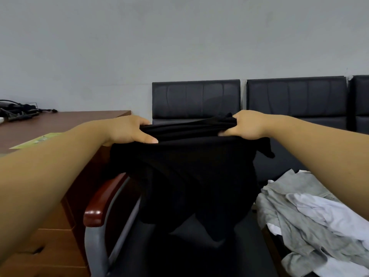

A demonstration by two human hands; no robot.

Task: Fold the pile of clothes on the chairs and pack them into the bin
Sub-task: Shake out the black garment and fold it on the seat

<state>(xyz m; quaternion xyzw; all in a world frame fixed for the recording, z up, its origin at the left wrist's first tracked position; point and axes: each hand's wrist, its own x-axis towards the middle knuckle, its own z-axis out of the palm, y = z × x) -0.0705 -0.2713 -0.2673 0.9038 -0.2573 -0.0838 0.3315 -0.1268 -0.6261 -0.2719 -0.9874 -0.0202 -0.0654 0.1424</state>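
On the far left I see the brown worktop with dark cables and a green sheet on it, none of which bears on the fold. Next comes my left hand, fingers curled over the bunched top edge of the black garment, thumb lying along its front.

The garment is stretched between both hands, which sit at about the same height and reach. Its held edge therefore runs straight across, left to right, and the rest hangs down from that line in front of me. The lower part drapes toward the seat of the near chair, whose red-brown armrest sits below my left wrist. Black on black, I cannot tell whether the hem touches the seat.

My right hand grips the other end the same way, a loose tail of cloth falling past the wrist. Further right and lower, the grey and white pile lies on the next chair, nearer my right hand.

With the seat directly beneath the hanging cloth, I judge the next move is to lower it flat there, neither hand leading. The bin is out of view.
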